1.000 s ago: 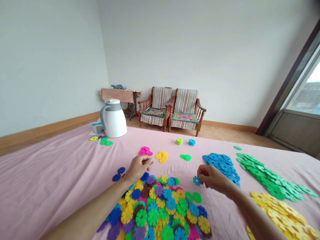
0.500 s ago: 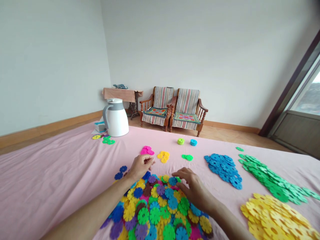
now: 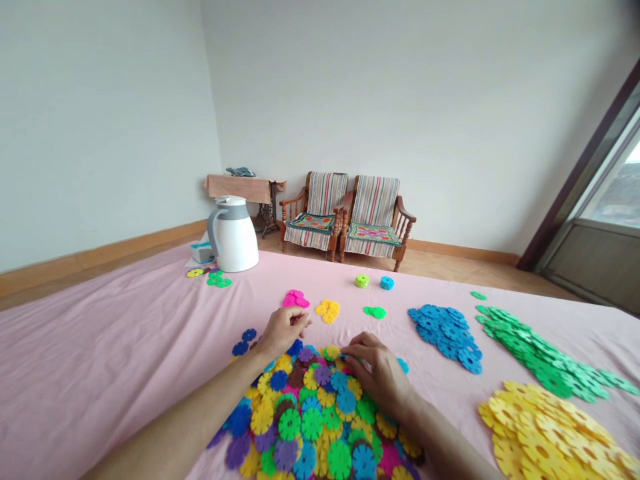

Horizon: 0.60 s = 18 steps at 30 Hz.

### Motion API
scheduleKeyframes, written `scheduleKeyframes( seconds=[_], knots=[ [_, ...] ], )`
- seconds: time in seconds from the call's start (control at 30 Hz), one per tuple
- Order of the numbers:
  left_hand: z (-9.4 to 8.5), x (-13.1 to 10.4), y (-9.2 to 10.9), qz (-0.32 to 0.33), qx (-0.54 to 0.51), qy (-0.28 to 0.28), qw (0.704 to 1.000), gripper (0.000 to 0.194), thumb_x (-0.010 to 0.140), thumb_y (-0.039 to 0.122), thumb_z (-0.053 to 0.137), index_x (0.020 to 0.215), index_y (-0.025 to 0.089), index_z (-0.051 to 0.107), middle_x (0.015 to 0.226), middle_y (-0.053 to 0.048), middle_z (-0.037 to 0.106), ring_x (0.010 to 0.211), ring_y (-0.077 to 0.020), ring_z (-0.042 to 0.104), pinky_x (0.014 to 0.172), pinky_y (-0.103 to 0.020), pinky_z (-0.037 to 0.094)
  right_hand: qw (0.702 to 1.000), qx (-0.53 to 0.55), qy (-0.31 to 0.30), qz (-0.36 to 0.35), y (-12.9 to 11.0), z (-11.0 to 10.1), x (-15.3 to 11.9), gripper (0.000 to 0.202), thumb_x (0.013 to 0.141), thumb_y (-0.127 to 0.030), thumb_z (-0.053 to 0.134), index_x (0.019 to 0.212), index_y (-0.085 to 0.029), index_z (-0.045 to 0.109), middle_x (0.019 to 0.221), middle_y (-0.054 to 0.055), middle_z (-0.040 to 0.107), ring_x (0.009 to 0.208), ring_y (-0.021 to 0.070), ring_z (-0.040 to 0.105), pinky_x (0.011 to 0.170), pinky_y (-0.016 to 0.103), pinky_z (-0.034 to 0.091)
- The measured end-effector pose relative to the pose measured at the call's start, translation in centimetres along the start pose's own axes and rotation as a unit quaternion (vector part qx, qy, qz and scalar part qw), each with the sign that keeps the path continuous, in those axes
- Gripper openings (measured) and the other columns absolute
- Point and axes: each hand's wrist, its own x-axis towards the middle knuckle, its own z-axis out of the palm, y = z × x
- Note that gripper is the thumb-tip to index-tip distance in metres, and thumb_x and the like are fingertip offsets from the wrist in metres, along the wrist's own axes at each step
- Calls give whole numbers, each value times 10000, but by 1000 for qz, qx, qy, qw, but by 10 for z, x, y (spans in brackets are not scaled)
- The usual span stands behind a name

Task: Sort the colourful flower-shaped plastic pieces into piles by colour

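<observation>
Reaches with the right hand (image 3: pixel 383 375) over the far edge of a mixed pile of notched plastic discs (image 3: pixel 312 423), fingers bent and spread, tips close to a yellow-green disc (image 3: pixel 331 353); cannot tell whether gripping anything. Curls the left hand (image 3: pixel 281 332) above the pile's far left edge, thumb and forefinger drawn together; cannot tell whether pinching a disc.

Looks only partly divided by colour. Shows, to the right of the right fingers, a blue heap (image 3: pixel 445 331), farther right a long green heap (image 3: pixel 555 381), and nearer the body a broad yellow heap (image 3: pixel 550 427). Has pink discs (image 3: pixel 295 299) just beyond the left fingers, a small yellow cluster (image 3: pixel 327 309) beyond and between both sets of fingers, and a few green discs (image 3: pixel 377 313) beyond the right ones. Includes yellow, green, blue, purple, pink and brown discs, all intermingled, below both sets of fingers, with much left unseparated there.
</observation>
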Motion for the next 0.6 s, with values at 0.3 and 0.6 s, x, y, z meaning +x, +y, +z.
scheduleKeyframes(
  seconds=[0.3, 0.6],
  knots=[
    [-1, -2, 6, -2, -3, -4, 1000, 344, 777, 436, 497, 671, 136, 627, 534, -26, 618, 499, -141, 582, 479, -215, 437, 984, -62, 84, 147, 32, -40, 5, 245, 771, -230, 442, 828, -178, 675, 695, 23, 643, 625, 139, 559, 603, 243, 404],
    [-1, -2, 6, 2, 1, -10, 1000, 332, 775, 421, 498, 668, 137, 631, 496, -9, 589, 481, -129, 562, 481, -207, 433, 968, -153, 48, 191, 41, -62, -2, 226, 706, -242, 492, 752, -192, 707, 779, 56, 662, 722, 173, 589, 661, 279, 422]
  ],
)
